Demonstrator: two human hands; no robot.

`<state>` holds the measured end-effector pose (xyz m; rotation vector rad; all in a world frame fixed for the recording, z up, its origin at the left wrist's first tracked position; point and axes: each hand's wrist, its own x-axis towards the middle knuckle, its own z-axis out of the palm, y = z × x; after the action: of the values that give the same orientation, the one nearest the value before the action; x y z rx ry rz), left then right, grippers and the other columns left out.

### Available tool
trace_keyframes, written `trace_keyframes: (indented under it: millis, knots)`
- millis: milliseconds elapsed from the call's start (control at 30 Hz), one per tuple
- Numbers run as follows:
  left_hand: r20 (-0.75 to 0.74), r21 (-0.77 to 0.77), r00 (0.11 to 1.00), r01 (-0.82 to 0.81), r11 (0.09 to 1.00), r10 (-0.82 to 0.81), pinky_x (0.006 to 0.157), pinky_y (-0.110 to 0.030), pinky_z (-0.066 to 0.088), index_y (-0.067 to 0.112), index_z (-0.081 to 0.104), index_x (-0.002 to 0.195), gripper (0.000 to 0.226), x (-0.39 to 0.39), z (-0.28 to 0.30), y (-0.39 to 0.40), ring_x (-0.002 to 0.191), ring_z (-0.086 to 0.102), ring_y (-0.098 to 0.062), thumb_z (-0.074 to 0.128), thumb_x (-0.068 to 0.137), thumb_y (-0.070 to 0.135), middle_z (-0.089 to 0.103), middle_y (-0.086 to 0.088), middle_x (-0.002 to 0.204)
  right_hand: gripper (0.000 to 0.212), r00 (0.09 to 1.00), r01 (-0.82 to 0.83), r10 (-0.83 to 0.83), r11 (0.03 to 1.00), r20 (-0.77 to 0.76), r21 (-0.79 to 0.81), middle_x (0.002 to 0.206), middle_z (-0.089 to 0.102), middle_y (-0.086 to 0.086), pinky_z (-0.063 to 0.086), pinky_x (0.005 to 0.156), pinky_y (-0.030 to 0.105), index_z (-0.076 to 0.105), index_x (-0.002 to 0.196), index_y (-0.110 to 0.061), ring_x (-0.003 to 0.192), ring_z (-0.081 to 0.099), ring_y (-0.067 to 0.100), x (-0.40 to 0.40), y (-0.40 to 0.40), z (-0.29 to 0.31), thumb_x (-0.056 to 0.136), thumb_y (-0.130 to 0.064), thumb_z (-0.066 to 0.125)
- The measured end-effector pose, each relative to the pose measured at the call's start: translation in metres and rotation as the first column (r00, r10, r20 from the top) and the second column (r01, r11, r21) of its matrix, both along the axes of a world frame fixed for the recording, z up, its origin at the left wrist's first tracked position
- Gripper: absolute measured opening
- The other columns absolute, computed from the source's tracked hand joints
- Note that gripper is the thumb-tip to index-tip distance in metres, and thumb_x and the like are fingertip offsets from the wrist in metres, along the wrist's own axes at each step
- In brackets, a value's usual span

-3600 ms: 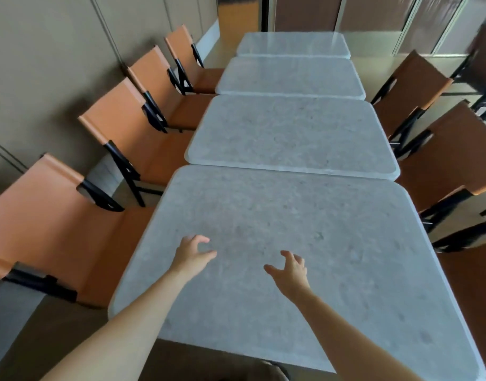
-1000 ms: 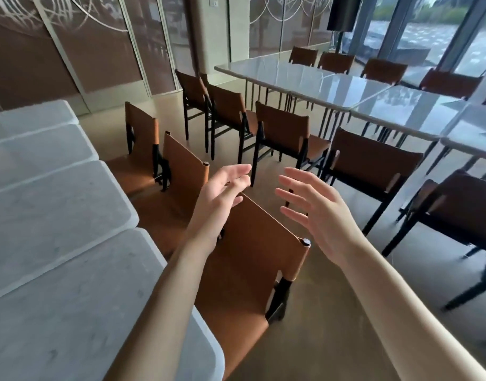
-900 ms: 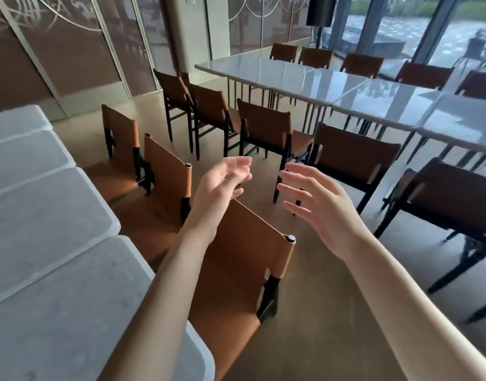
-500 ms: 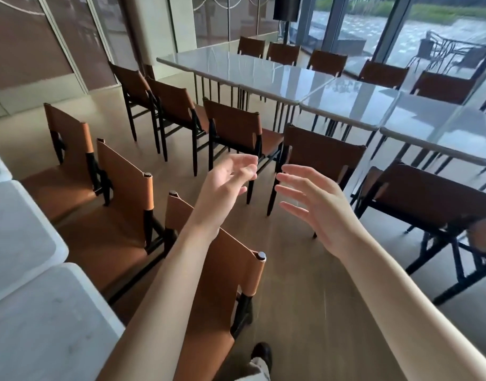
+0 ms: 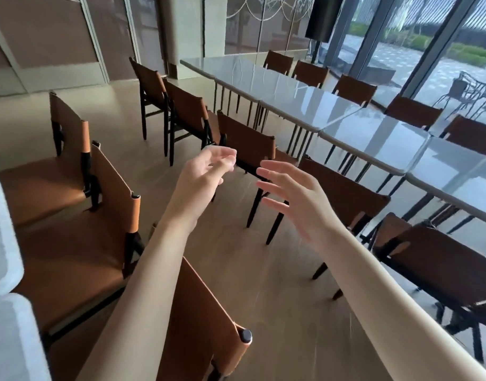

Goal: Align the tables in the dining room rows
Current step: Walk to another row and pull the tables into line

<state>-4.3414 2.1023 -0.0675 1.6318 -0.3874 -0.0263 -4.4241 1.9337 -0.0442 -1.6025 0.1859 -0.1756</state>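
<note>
Head view: the tables to be aligned are seen in two rows. One row of glossy grey tables (image 5: 313, 103) runs from the far wall toward the right edge of frame, w/ brown chairs (image 5: 252, 149) tucked along both sides. A second row, pale stone tables (image 5: 5, 243), is cut off at the left edge, w/ chairs just beside it.

Handling, as judged: tops look like stone or stone-look slab on thin dark legs, so heavy, stiff, prob. hard to slide; polished surface likely slippery under flat palms. Hold is best taken at the rim, both hands on one short edge or at two corners, never on the legs. Chipping is a risk where neighbouring edges meet.

Hands: left hand (image 5: 206, 174) is raised in mid-air over the aisle floor, fingers loosely curved, nothing held, nothing touched. Right hand (image 5: 296, 199) is held near it, fingers spread and fairly straight, empty too. Both are well apart from either row.
</note>
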Motion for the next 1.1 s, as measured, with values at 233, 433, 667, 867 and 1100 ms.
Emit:
trace_keyframes:
  millis: [233, 433, 667, 867, 1100]
  knots:
    - [-0.037, -0.015, 0.998, -0.057, 0.998, 0.057, 0.103, -0.037, 0.051, 0.030, 0.070, 0.108, 0.022, 0.034, -0.019, -0.035, 0.107, 0.067, -0.002, 0.056, 0.094, 0.040, 0.073, 0.014, 0.106, 0.023, 0.998, -0.064, 0.065, 0.997, -0.023, 0.036, 0.119, 0.074, -0.006, 0.050, 0.106, 0.048, 0.072, 0.115, -0.027, 0.113, 0.069, 0.012, 0.065, -0.043, -0.012, 0.104, -0.024, 0.052]
    - [-0.003, -0.029, 0.997, -0.083, 0.996, 0.083, 0.102, -0.036, 0.051, 0.031, 0.069, 0.107, 0.025, 0.080, -0.017, -0.101, 0.107, 0.068, -0.004, 0.054, 0.091, 0.042, 0.072, 0.015, 0.108, 0.024, 0.992, -0.109, 0.116, 0.981, -0.039, 0.161, 0.122, 0.073, -0.003, 0.049, 0.107, 0.048, 0.071, 0.117, -0.024, 0.115, 0.069, 0.015, 0.120, -0.102, -0.023, 0.105, -0.020, 0.050]
    - [-0.007, -0.070, 0.985, -0.172, 0.983, 0.172, 0.098, -0.036, 0.055, 0.027, 0.069, 0.106, 0.024, 0.152, -0.023, -0.209, 0.105, 0.069, -0.006, 0.053, 0.092, 0.039, 0.072, 0.012, 0.108, 0.026, 0.980, -0.186, 0.192, 0.977, -0.046, 0.108, 0.127, 0.071, -0.004, 0.050, 0.107, 0.047, 0.068, 0.126, -0.022, 0.117, 0.068, 0.013, 0.203, -0.216, -0.027, 0.104, -0.019, 0.055]
    - [-0.026, -0.086, 0.934, -0.356, 0.930, 0.356, 0.093, -0.034, 0.057, 0.023, 0.069, 0.106, 0.026, 0.192, -0.029, -0.260, 0.105, 0.070, -0.010, 0.053, 0.091, 0.036, 0.073, 0.011, 0.107, 0.023, 0.936, -0.346, 0.350, 0.932, -0.027, 0.110, 0.119, 0.074, -0.008, 0.051, 0.105, 0.043, 0.071, 0.119, -0.024, 0.114, 0.069, 0.010, 0.279, -0.252, -0.024, 0.103, -0.019, 0.055]
    - [-0.100, 0.004, 0.755, -0.651, 0.759, 0.648, 0.093, -0.034, 0.056, 0.023, 0.070, 0.103, 0.025, 0.194, -0.027, -0.210, 0.099, 0.071, -0.008, 0.054, 0.088, 0.036, 0.073, 0.012, 0.105, 0.020, 0.762, -0.634, 0.647, 0.752, -0.021, 0.183, 0.118, 0.074, -0.007, 0.052, 0.099, 0.037, 0.073, 0.112, -0.024, 0.112, 0.070, 0.011, 0.342, -0.185, -0.019, 0.102, -0.020, 0.056]
